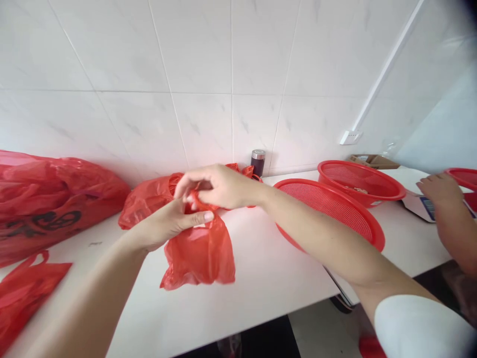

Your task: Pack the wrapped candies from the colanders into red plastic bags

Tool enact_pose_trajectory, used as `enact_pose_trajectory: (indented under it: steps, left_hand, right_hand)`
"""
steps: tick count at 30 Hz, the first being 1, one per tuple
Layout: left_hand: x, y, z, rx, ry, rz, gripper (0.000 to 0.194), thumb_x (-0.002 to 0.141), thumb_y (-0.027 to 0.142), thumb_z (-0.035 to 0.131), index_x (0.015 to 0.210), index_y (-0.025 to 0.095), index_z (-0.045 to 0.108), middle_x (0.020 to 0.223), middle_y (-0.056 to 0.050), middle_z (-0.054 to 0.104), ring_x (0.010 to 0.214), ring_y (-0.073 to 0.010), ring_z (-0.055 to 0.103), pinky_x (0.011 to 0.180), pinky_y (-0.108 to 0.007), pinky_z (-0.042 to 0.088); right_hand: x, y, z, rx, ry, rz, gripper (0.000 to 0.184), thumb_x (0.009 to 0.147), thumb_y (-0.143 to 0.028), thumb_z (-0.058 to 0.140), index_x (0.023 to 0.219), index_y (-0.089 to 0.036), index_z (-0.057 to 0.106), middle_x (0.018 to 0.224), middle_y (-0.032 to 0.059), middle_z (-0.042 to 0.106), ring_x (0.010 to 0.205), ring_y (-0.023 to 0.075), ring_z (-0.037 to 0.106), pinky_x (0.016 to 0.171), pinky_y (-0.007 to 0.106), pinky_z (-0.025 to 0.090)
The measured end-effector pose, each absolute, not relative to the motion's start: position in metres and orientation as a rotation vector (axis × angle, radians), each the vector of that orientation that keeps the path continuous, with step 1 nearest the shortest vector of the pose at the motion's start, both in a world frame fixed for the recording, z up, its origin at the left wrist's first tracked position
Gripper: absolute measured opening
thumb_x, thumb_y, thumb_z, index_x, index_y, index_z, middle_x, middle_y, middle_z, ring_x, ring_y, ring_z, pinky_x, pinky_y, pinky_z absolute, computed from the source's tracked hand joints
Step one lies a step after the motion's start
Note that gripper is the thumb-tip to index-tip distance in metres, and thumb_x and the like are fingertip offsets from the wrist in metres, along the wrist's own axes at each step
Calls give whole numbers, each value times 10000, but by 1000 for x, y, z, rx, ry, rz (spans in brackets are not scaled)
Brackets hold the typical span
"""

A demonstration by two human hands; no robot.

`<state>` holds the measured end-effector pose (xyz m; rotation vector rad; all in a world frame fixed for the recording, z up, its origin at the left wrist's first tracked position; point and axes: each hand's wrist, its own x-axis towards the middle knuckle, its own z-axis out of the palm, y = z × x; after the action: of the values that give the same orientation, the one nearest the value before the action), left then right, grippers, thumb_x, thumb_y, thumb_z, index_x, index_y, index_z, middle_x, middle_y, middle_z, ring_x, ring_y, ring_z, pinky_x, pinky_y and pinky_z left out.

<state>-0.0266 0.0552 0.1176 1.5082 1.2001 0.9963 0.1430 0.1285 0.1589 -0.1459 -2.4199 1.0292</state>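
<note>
The bag point(201, 256), thin and red, hangs by its top from both hands, over the middle of the desk point(261, 278); whether its base touches the desk I cannot tell. Its contents do not show. The left hand point(167, 223) grips the top from the left, thumb laid across it; the right hand point(214, 186) has its fingers curled on the gathered plastic, so the bag lies just below both.

Three red baskets show: the near basket point(328, 209) right of centre, the far basket point(359, 181) behind it with a few pale bits inside, and a third basket point(464, 176), cut off at the right.

Three other bags lie left: a big printed bag point(63, 199), a flat bag point(30, 288) toward the near left corner, and a crumpled bag point(145, 199) along the back edge. One flask point(258, 161) and one open box point(374, 161) stand by that edge. Another person's hand point(441, 189) is over a scale point(415, 205).
</note>
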Motion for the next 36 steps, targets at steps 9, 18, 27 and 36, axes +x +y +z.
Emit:
enact_pose_trajectory:
  steps: [9, 18, 27, 36]
  left_hand:
    - [-30, 52, 104, 1146, 1198, 922, 425, 853, 489, 582, 584, 203, 420, 508, 92, 149, 445, -58, 99, 382, -193, 128]
    - [-27, 59, 89, 1056, 1106, 1021, 354, 885, 461, 551, 681, 175, 592, 584, -10, 574, 463, -82, 417, 479, -200, 407]
    - [-30, 59, 92, 1329, 1119, 932, 144, 763, 319, 720, 852, 219, 665, 765, -16, 602, 699, -157, 569, 613, -261, 463]
    - [7, 54, 72, 1986, 1670, 1102, 177, 672, 55, 470, 704, 223, 424, 649, 56, 523, 573, -119, 460, 540, -224, 354]
  right_hand:
    - [140, 134, 113, -395, -2216, 1150, 226, 939, -253, 515, 1161, -220, 548, 1035, 29, 598, 858, 112, 596, 778, 278, 522]
    - [151, 119, 94, -543, -1941, 984, 81, 873, -189, 564, 953, -194, 552, 857, -11, 546, 796, 105, 575, 756, 258, 496]
    - [155, 93, 96, -441, -1936, 951, 284, 979, -388, 461, 1224, -250, 503, 1057, 35, 613, 1085, 148, 552, 979, 330, 408]
    - [130, 115, 22, -559, -1552, 1347, 407, 938, -592, 426, 956, -199, 533, 837, 12, 557, 771, 138, 535, 707, 255, 456]
